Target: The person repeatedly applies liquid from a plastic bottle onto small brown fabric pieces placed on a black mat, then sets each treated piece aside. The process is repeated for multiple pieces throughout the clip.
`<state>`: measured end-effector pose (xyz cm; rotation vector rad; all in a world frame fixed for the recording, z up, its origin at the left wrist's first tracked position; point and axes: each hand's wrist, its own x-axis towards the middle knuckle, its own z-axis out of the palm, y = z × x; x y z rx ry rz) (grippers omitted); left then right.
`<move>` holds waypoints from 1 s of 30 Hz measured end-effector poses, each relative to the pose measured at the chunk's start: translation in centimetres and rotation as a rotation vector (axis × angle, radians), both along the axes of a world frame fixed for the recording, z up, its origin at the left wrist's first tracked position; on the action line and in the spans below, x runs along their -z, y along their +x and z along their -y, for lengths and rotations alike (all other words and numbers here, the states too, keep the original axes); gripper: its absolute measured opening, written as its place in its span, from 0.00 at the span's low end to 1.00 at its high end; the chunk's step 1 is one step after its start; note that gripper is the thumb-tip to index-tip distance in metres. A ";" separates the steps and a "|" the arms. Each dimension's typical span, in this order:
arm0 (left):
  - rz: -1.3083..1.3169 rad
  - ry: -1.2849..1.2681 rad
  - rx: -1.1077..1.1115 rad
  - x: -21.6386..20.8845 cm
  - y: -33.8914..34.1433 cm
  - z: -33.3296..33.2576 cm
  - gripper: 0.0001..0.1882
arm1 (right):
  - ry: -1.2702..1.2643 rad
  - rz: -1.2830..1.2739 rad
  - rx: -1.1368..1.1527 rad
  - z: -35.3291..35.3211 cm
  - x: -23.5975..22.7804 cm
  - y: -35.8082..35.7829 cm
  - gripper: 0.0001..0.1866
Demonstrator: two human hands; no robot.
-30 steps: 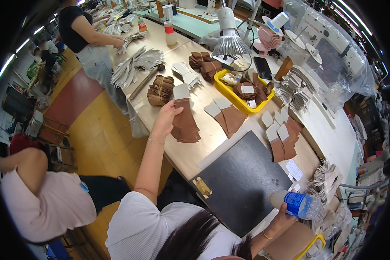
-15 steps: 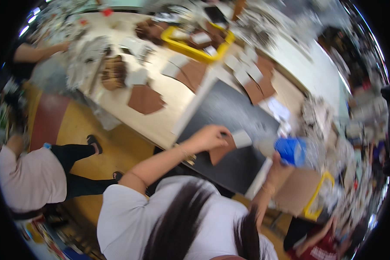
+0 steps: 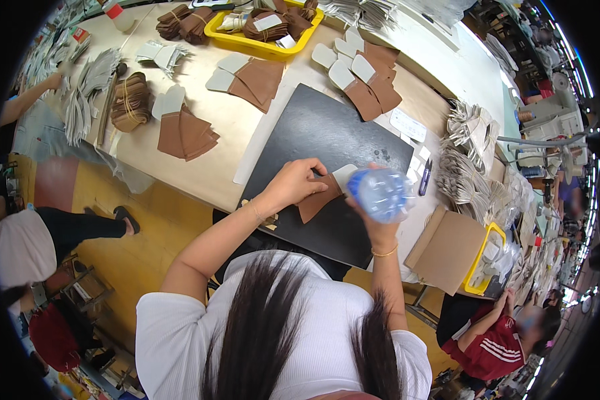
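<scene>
My left hand point(image 3: 297, 184) has its fingers bent and closed at the edge of a brown leather-like piece point(image 3: 319, 201), which lies on a black mat point(image 3: 300, 137). A pale grey end point(image 3: 344, 174) of that piece shows beside the bottle. In my right hand point(image 3: 380, 230) is a clear plastic bottle point(image 3: 395, 193) with a blue label, tilted over the right side of the piece and somewhat blurred. The bottle's mouth is hard to make out, and it hides part of the mat.
Fanned brown-and-grey pieces point(image 3: 182, 133) lie left, with more point(image 3: 370, 87) beyond the mat. A yellow tray point(image 3: 247, 47) holds tied brown bundles. Right of the mat are a pen point(image 3: 425, 177), grey stacks point(image 3: 460, 177) and a cardboard box point(image 3: 447, 250). Other people are nearby.
My right hand has brought the bottle leftward, from beside the mat's right edge to above the piece. My left hand stays at the brown piece. The whole view has shifted and sharpened.
</scene>
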<state>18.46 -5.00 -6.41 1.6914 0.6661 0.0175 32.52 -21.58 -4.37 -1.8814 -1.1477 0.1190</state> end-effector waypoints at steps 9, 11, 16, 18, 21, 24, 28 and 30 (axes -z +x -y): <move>0.009 -0.062 -0.044 0.3 0.0 0.0 0.14 | 0.096 0.208 -0.044 -2.1 -0.4 -1.4 0.30; -0.004 -0.086 -0.035 -0.1 -0.1 -0.1 0.15 | 0.091 0.189 -0.001 -2.4 -0.8 -1.4 0.28; 0.041 -0.034 -0.044 0.3 -0.2 0.1 0.15 | 0.074 -0.087 0.233 -0.7 -0.5 2.4 0.24; 0.002 0.009 -0.014 0.2 0.1 -0.1 0.15 | 0.082 -0.134 0.131 -1.2 0.4 -0.2 0.30; -0.019 0.002 -0.004 0.4 -0.1 -0.2 0.16 | 0.046 0.005 0.006 -2.2 0.2 -2.1 0.32; -0.013 -0.031 -0.038 0.6 -0.2 -0.1 0.16 | -0.088 -0.028 0.209 -1.8 -0.3 0.8 0.22; -0.039 0.006 -0.013 0.2 0.2 -0.3 0.16 | 0.128 -0.077 0.189 -2.3 0.1 -0.3 0.23; -0.045 0.015 -0.005 0.2 0.2 -0.3 0.16 | 0.106 -0.002 0.001 -2.9 0.7 -2.2 0.34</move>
